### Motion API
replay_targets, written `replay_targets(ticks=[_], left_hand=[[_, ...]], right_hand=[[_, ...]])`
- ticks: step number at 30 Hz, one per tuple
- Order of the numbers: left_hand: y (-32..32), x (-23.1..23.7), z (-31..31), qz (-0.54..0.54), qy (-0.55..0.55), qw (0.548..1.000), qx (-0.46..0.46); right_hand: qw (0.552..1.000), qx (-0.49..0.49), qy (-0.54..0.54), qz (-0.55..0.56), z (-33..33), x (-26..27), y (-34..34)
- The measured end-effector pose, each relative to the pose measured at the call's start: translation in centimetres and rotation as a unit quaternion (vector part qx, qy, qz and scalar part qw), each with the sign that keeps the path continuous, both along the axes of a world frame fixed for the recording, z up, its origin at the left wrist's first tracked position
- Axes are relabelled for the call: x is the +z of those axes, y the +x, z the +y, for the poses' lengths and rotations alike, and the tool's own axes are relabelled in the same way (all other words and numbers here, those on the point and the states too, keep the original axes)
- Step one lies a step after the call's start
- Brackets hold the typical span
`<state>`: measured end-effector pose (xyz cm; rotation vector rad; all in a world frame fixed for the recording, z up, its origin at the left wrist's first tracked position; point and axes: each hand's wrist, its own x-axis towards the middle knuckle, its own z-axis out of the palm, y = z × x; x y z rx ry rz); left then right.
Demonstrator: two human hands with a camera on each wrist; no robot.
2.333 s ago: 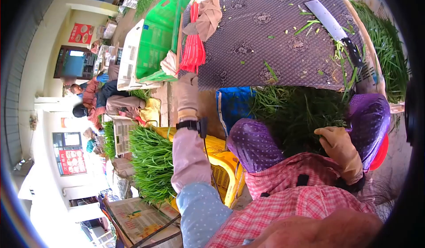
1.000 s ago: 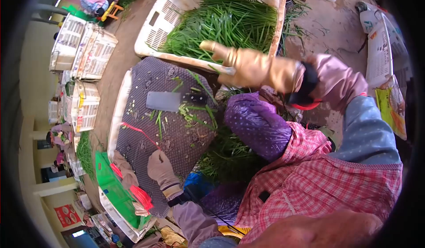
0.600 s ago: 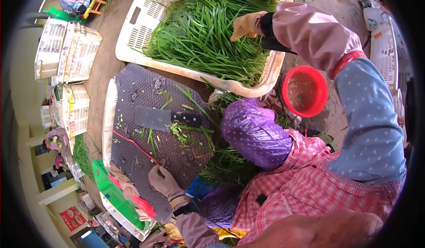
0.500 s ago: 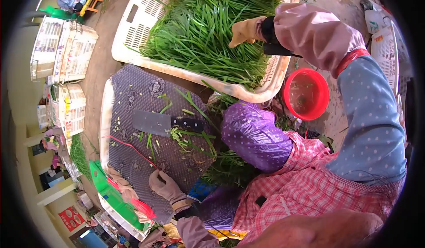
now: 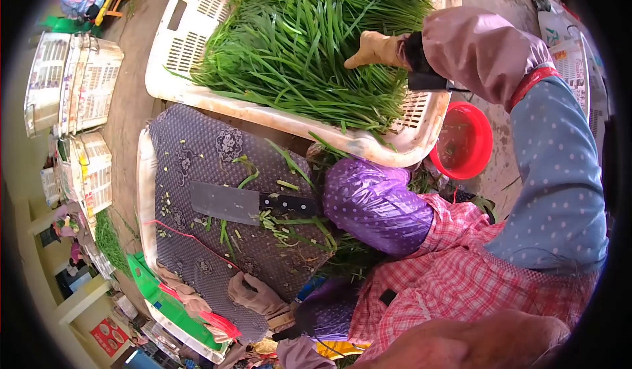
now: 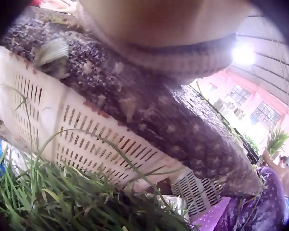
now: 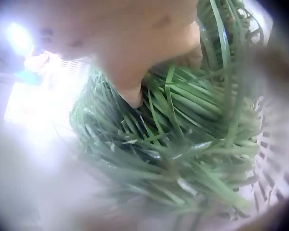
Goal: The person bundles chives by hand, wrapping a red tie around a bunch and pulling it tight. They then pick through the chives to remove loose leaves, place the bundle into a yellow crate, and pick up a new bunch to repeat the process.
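Observation:
In the head view my gloved left hand [image 5: 255, 298] rests low on the patterned mat [image 5: 197, 138], its fingertips pinching the end of a thin red string [image 5: 191, 236] that lies across the mat. My right hand [image 5: 376, 50], in a tan glove, reaches into a white crate [image 5: 296, 124] heaped with long green chives [image 5: 283, 46]. In the right wrist view its thumb and fingers dig into the leaves [image 7: 173, 106] and grip some; the fingertips are partly hidden. A cleaver [image 5: 227, 203] with a black handle lies flat on the mat, chopped stems [image 5: 280, 227] beside it.
A red bucket [image 5: 486, 138] stands right of the crate. At the mat's lower left are a green crate [image 5: 155, 293] and a bundle of red ties [image 5: 220, 323]. White crates [image 5: 89, 82] stack at far left. Loose greens [image 6: 77, 202] lie below the mat's edge.
My left hand has gone from the red ties to the mat with a red string. My right hand has moved from my lap into the crate's chives. The view has turned toward the crate.

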<state>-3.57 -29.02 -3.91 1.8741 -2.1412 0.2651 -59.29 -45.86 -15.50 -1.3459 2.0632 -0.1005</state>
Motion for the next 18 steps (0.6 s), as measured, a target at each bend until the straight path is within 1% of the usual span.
replay_targets(ticks=[2,3,4,6,7,8,10,11,13,14,16,18], left_hand=[[0.1,-0.1,0.1,-0.003,-0.005,1.000,0.000],[0.1,-0.2,0.1,-0.008,-0.009,1.000,-0.003],[0.1,-0.1,0.1,-0.007,-0.010,1.000,-0.003],[-0.1,0.0,0.1,-0.011,-0.010,1.000,-0.005],[0.0,0.1,0.2,-0.013,-0.008,1.000,-0.006],[0.1,0.1,0.3,-0.009,-0.006,1.000,-0.007],[0.0,0.1,0.2,-0.004,-0.006,1.000,-0.003],[-0.1,0.1,0.2,-0.009,-0.002,1.000,0.006],[0.0,0.2,0.3,-0.017,0.001,1.000,0.011],[0.3,0.0,0.3,-0.012,0.002,1.000,0.002],[0.4,0.2,0.3,-0.010,-0.003,1.000,-0.005],[0.0,0.2,0.3,-0.002,-0.001,1.000,-0.002]], right_hand=[[0.998,0.007,-0.051,-0.035,0.6,0.1,0.9],[0.999,0.049,0.001,-0.020,0.4,0.9,1.1],[0.999,0.049,0.001,-0.019,-0.1,1.3,1.0],[0.986,0.142,0.058,0.059,-0.7,1.9,0.8],[0.977,0.190,-0.012,0.094,0.1,2.9,0.3],[0.955,0.252,-0.033,0.153,-0.3,2.9,0.0],[0.938,0.261,0.089,0.209,-0.6,8.6,2.5],[0.937,0.264,0.089,0.209,0.2,9.2,3.8],[0.943,0.295,0.122,0.091,2.1,10.2,6.0],[0.944,0.293,0.148,0.035,2.7,10.0,7.2],[0.946,0.300,0.123,0.027,3.5,5.8,8.4],[0.931,0.361,0.042,0.015,3.6,2.9,8.8]])
